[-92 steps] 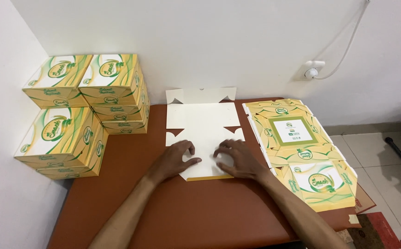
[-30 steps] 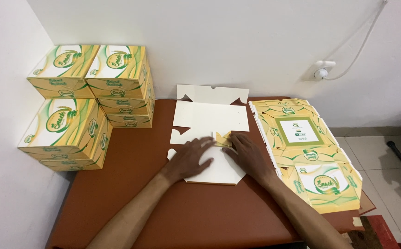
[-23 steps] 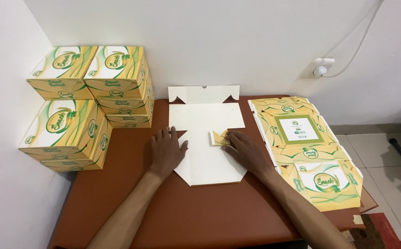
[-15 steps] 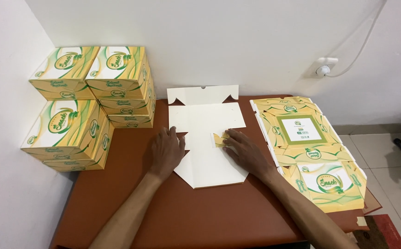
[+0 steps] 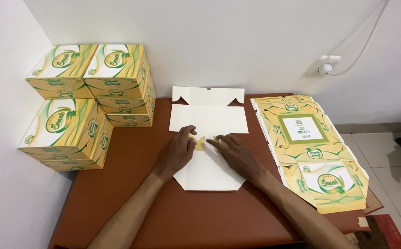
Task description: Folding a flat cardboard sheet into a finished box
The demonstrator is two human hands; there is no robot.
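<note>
A flat, unfolded white cardboard box blank (image 5: pixel 208 138) lies plain side up at the middle of the brown desk (image 5: pixel 131 193), its far flaps reaching the white wall; its near end tapers to a point toward the person. Both hands rest on the middle of this blank, side by side and almost touching. The left hand (image 5: pixel 178 150) lies palm down at the blank's left edge, fingers curled inward, thumb and forefinger pinching a small folded-up flap whose yellow printed face (image 5: pixel 201 143) shows between the two hands. The right hand (image 5: pixel 233 154) lies palm down just right of that flap, fingers extended and pressed flat on the card, fingertips meeting the yellow strip; it is open and grips nothing. The blank thus sits directly beneath both hands, extending beyond them toward the wall and toward the person.

To the right, just beside the blank, a stack of flat yellow-and-green printed box blanks (image 5: pixel 308 147) lies face up, overhanging the desk's near right corner. To the left, well apart from the hands, assembled yellow-and-green cardboard boxes (image 5: pixel 87 99) stand stacked in the corner against the wall. A white wall socket with a cable (image 5: pixel 326 67) sits above the desk on the right.
</note>
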